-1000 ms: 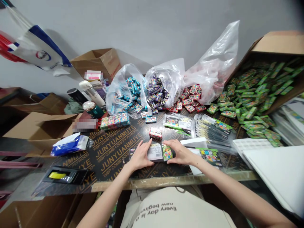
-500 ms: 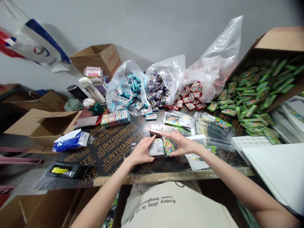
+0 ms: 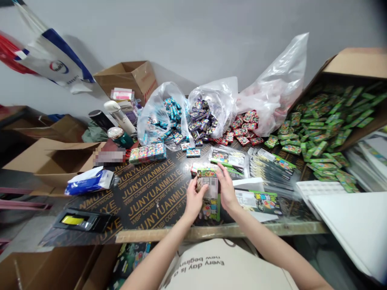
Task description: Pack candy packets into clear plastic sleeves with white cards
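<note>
Both my left hand (image 3: 193,200) and my right hand (image 3: 226,189) grip the edges of a printed card pack (image 3: 207,182), whose barcode label faces up, and hold it above the table. A green printed card (image 3: 211,210) shows just below it, and I cannot tell whether it is part of the pack. A small red box (image 3: 196,168) lies just beyond the pack, partly hidden. Beneath my hands is a black printed plywood board (image 3: 157,197).
Clear bags hold blue packets (image 3: 172,114) and purple packets (image 3: 201,119). Red packets (image 3: 243,129) lie in a pile, and green packets (image 3: 326,117) fill a tilted cardboard box. Bagged card sets (image 3: 270,165) lie to my right, and a tissue pack (image 3: 89,181) to my left.
The pack has come up off the board and turned lengthwise toward me. My hands have moved closer together and higher, and they now hold it above the table.
</note>
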Motion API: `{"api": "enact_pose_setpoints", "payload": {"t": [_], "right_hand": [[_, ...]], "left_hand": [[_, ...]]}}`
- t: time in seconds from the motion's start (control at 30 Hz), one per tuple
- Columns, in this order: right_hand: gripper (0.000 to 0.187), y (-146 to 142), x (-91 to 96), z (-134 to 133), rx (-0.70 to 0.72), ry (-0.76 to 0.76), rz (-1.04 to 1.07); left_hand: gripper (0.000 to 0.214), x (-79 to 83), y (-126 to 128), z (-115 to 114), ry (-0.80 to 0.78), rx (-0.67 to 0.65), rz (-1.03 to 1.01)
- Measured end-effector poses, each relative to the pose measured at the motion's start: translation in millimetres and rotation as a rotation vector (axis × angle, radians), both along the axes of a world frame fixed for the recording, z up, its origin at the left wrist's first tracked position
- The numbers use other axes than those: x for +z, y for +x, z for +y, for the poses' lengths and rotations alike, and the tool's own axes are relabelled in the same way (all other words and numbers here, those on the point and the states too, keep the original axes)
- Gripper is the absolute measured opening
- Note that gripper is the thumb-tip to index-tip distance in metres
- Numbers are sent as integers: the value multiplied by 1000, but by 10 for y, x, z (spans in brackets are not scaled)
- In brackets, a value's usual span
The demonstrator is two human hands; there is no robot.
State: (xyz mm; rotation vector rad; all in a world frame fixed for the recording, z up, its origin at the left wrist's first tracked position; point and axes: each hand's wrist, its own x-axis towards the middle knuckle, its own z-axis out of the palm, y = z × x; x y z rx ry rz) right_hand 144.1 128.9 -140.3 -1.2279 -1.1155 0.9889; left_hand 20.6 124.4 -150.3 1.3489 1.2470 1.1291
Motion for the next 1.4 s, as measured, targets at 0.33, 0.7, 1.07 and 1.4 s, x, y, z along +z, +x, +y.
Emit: {"api": "enact_pose_setpoints", "payload": {"t": [0.33, 0.7, 1.07, 1.4], "right_hand": [[38, 76, 112, 40, -92, -275, 520], [21, 218, 19, 79, 61, -310, 411], [18, 350, 107, 75, 121, -92, 56], [17, 379, 80, -63, 158, 88, -153]], "left_hand": [[38, 19, 221, 15, -486, 133, -789], [16, 213, -23, 351, -319, -18, -434], [16, 501, -168, 565, -184, -341, -23], [12, 469, -196, 396, 414, -442, 415]]}}
